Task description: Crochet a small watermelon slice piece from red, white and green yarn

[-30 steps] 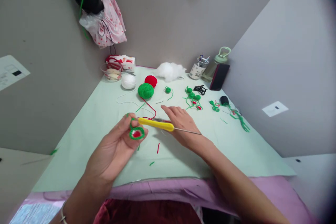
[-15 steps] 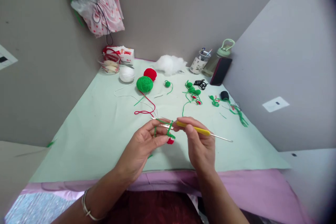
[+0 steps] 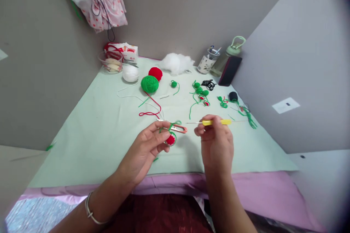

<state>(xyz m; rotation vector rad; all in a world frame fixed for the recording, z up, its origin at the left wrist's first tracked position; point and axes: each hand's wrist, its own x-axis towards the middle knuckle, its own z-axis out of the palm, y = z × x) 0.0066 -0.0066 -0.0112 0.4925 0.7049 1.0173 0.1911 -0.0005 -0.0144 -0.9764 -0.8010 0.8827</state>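
Observation:
Pinched between the thumb and fingers of my left hand [image 3: 146,143] is a small round crochet piece [image 3: 171,139], red in the middle with white and a green edge. A green yarn loop [image 3: 177,122] rises from its top. My right hand [image 3: 217,142] is closed around the yellow handle of a crochet hook [image 3: 225,122]. The hook's thin metal shaft points left, apart from the loop. Just behind my left fingers lies a pair of orange-handled thread snips [image 3: 186,130], partly hidden by them.
Green [image 3: 150,84], red [image 3: 155,72] and white [image 3: 130,73] yarn balls sit back left, beside a clear bowl [image 3: 101,58]. White stuffing [image 3: 176,63], a pen cup [image 3: 206,64], a bottle [image 3: 218,66] and a phone [image 3: 230,71] stand behind. Small green crochet pieces [image 3: 199,90] lie on the right.
My right hand has drawn the hook away to the right, out of the crochet piece. My left hand has turned the piece so its red face shows, and a green loop stands free.

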